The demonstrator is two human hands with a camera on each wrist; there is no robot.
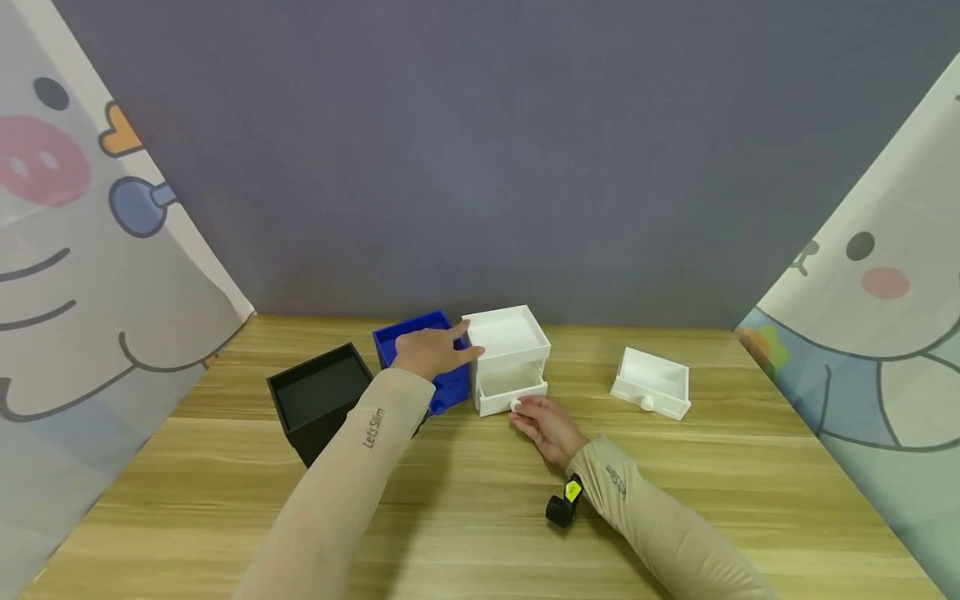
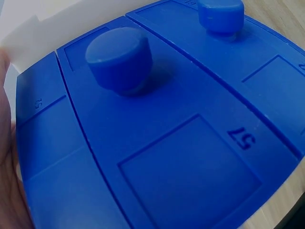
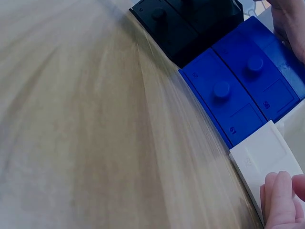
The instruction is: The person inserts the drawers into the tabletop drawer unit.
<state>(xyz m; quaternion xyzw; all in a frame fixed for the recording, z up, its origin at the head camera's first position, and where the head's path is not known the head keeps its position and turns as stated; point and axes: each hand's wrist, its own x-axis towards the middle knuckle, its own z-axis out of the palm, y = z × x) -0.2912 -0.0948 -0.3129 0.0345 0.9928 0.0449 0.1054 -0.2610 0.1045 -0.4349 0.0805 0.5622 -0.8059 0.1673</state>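
A small white drawer cabinet (image 1: 510,336) stands near the middle of the table. Its lower drawer (image 1: 512,387) is partly pulled out, and the opening above it holds no drawer. My right hand (image 1: 551,429) pinches the round white knob on that drawer's front. In the right wrist view, its fingers (image 3: 280,198) largely cover the knob. My left hand (image 1: 431,352) reaches over the blue drawer cabinet (image 2: 186,162), its spread thumb and forefinger touching the white cabinet's left top edge. Its other fingers are hidden in the head view.
A separate white drawer (image 1: 654,383) with a round knob lies at the right of the table. Left of the blue cabinet stands a black drawer cabinet (image 1: 318,387), partly behind my left forearm. A grey wall (image 1: 480,167) rises behind the table.
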